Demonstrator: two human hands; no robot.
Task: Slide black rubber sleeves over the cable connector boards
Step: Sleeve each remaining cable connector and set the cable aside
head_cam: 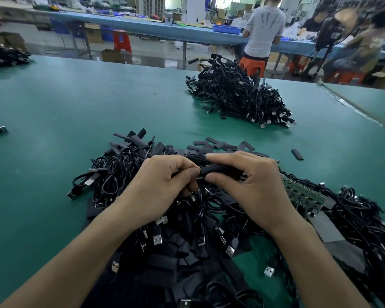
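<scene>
Here my right grip [251,185] pinches a matte black sleeve [220,169], smooth and tubular; my left grip [160,183] pinches the cable [180,173] entering it.

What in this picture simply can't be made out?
Head view:
- Board: hidden inside the sleeve, which the right hand pinches.
- Left hand grip: curled fingers cover most of the cable it pinches.
- Pile at lower right: blurred, cut off by the frame edge.
- Seated workers at far right: blurred.
</scene>
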